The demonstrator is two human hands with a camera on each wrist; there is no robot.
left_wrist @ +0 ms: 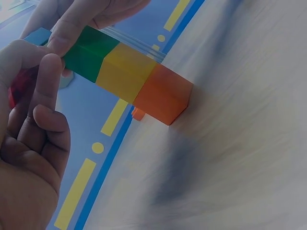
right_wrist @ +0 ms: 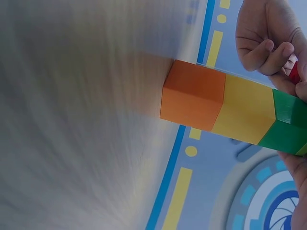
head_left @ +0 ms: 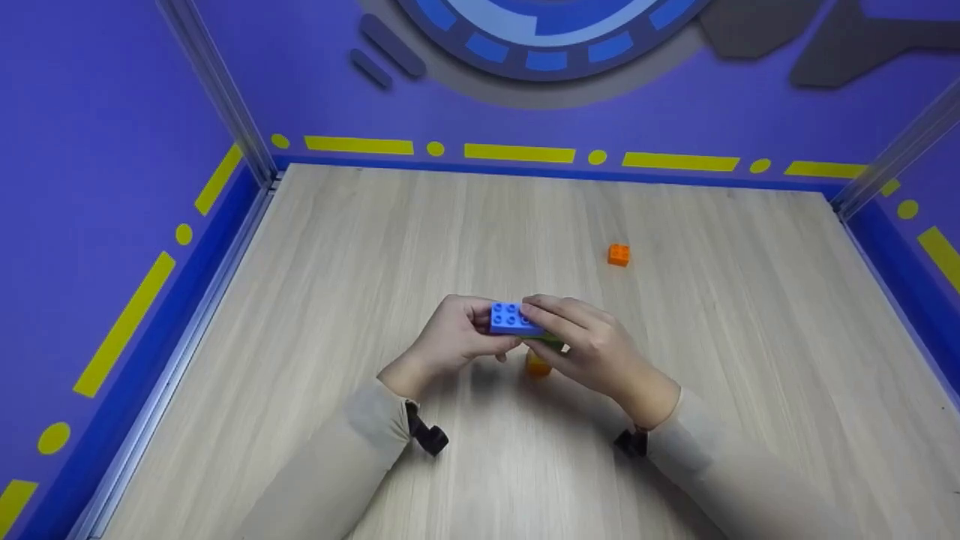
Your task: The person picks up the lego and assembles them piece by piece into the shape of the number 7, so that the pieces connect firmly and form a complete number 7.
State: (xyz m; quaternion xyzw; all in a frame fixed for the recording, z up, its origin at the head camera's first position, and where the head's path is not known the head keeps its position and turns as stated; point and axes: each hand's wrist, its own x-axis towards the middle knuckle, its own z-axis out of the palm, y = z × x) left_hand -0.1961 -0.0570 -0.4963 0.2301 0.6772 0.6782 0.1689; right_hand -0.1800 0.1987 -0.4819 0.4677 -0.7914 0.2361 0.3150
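Observation:
A tower of toy building bricks stands upright: an orange brick (left_wrist: pixel 163 93) lowest, then a yellow brick (left_wrist: pixel 125 72) and a green brick (left_wrist: pixel 91 52), with a long blue studded brick (head_left: pixel 508 319) on top, jutting left. My right hand (head_left: pixel 600 345) grips the tower's top, fingers over the blue brick and thumb near the green one. My left hand (head_left: pixel 450 334) is at the blue brick's left end, its fingers around a red brick (left_wrist: pixel 21 88) below it. Fingers hide most of the red brick; whether it is joined to the blue one I cannot tell.
A loose orange brick (head_left: pixel 619 255) lies farther back on the wooden table (head_left: pixel 375 240), right of the tower. Blue patterned panels (head_left: pixel 112 150) wall the table at the left, back and right. Black wrist bands (head_left: pixel 427 433) sit on both sleeves.

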